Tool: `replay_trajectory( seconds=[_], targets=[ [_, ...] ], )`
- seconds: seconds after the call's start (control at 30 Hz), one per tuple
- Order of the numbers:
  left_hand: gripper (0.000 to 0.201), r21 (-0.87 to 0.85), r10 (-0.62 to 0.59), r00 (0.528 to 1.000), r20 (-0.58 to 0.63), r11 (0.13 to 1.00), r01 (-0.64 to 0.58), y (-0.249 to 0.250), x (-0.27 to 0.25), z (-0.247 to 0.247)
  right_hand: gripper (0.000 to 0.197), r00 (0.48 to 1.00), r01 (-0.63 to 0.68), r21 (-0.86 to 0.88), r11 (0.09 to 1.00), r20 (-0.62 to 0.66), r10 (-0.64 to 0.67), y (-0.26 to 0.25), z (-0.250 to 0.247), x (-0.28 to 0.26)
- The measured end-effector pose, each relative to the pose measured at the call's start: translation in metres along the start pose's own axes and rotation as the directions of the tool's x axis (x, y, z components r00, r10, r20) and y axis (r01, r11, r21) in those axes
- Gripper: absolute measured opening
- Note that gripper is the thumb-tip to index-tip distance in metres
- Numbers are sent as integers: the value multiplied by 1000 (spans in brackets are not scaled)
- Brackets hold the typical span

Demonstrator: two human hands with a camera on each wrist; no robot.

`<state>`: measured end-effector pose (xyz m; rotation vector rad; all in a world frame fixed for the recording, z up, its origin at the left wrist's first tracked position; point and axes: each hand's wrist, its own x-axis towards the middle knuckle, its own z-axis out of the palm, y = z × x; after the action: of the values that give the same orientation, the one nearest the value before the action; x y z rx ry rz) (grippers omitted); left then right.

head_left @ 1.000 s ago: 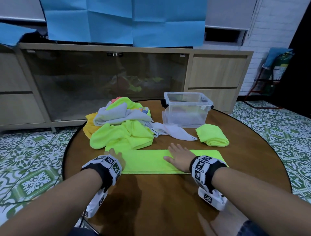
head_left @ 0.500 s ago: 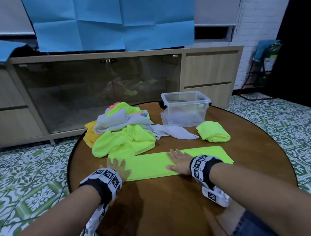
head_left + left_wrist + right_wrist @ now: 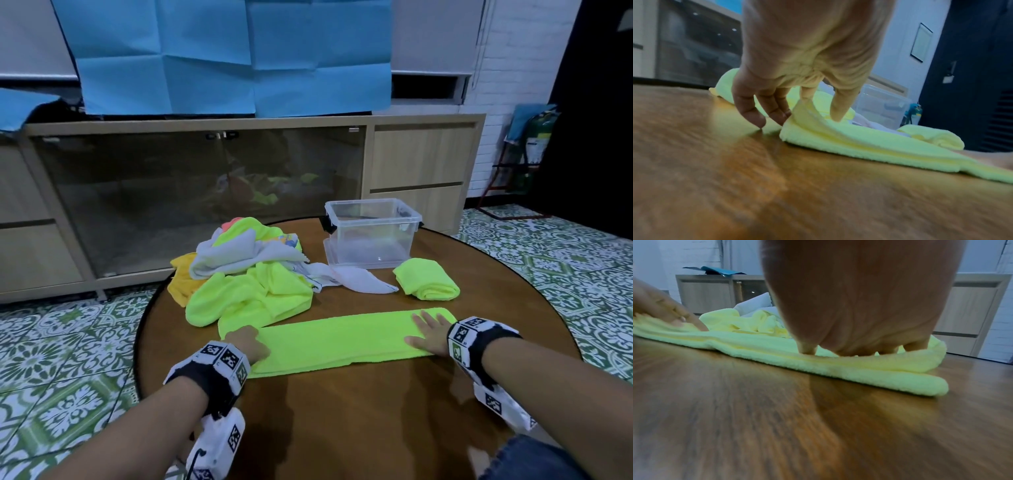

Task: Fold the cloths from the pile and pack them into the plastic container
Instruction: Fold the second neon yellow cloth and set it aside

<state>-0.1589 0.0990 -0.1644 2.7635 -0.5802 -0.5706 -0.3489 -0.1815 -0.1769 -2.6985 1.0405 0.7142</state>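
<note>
My left hand (image 3: 247, 346) is at the left end of the long folded green cloth (image 3: 337, 339), and from the left wrist view my fingers (image 3: 774, 108) curl down and pinch that end, lifting its corner a little off the table (image 3: 359, 418). My right hand (image 3: 430, 334) lies flat on the right end of the same strip, fingers straight and spread, pressing it down; the right wrist view shows only my fingertips (image 3: 807, 350) sunk into the fabric. The strip runs across the table in front of me, folded lengthwise in several layers. Behind it on the left sits the pile of cloths (image 3: 243, 270), green, white, yellow and a bit of orange, loose and unfolded. A white cloth (image 3: 356, 279) trails from the pile toward the right. A rolled green cloth (image 3: 426, 284) lies just in front of the clear plastic container (image 3: 371, 236), which stands open at the far side of the table. My wrist bands (image 3: 224, 359) carry black-and-white square code patterns; I can read no words or brand names anywhere.
</note>
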Motion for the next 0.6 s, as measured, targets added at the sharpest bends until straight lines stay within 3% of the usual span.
replay_trajectory(
  seconds=[0.07, 0.13, 0.2, 0.23, 0.3, 0.47, 0.6],
  targets=[
    [32, -165, 15, 999, -29, 986, -19, 1, 4, -1, 72, 1000, -4, -46, 999, -16, 3, 0, -2, -1],
    [33, -342, 15, 995, -103, 938, -49, 2, 5, -3, 77, 996, 19, -166, 986, -87, -34, -7, -9, -8],
    [37, -447, 13, 993, -121, 892, -66, 2, 8, -6, 84, 969, 115, -235, 965, -189, -161, -26, -17, -16],
    [40, -478, 22, 993, -115, 875, -75, 1, 10, -8, 79, 945, 184, -236, 954, -225, -238, -42, -20, -19],
    [44, -487, 54, 995, -80, 869, -86, -3, 15, -10, 67, 895, 331, -217, 918, -237, -379, -81, -21, -23],
    [43, -445, 82, 996, -38, 891, -90, -15, 16, -12, 68, 794, 559, -230, 796, -126, -594, -170, -12, -22],
    [52, -305, 118, 993, 3, 946, -112, -21, 17, -3, 69, 814, 552, -276, 787, -28, -580, -183, 5, -19]
  ],
)
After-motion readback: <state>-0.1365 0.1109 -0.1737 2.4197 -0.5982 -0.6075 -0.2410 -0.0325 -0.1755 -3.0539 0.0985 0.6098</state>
